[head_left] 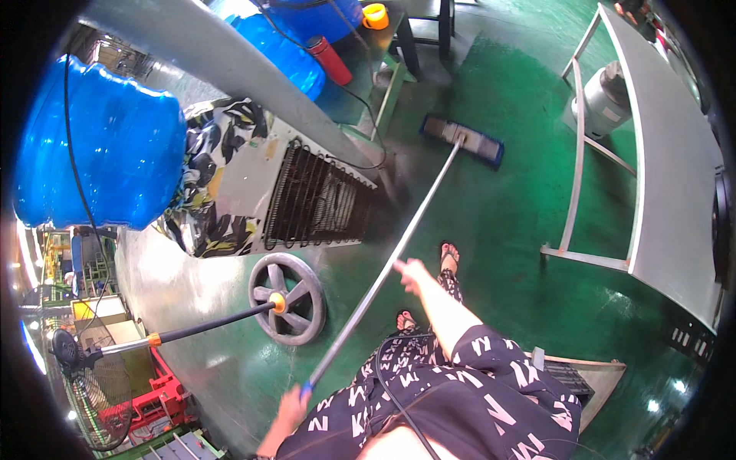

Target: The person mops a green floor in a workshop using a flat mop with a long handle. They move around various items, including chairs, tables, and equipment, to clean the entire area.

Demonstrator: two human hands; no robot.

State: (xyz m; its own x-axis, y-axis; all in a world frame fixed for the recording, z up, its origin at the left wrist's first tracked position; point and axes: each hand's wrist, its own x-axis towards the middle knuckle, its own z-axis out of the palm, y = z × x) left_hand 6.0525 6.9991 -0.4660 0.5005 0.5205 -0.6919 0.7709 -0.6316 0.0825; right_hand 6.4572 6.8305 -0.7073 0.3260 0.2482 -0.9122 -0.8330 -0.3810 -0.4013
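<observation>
A flat floor mop with a long silver pole (373,288) slants across the view. Its wide grey mop head (474,142), fringed in blue, lies on the green floor ahead. My left hand (288,410), low in the view and a little blurred, is closed round the blue-tipped upper end of the pole. My right hand (415,277) reaches to the pole's middle from the right. Its fingers are apart, and the fingertips come up to the pole's edge without wrapping it.
A pedestal fan with a round grey base (316,326) stands left of the pole. Beyond it are a cooler with a black rear grille (314,199) and a blue water bottle (100,146). A metal-legged table (675,176) stands right, a bench with a red flask (330,61) ahead.
</observation>
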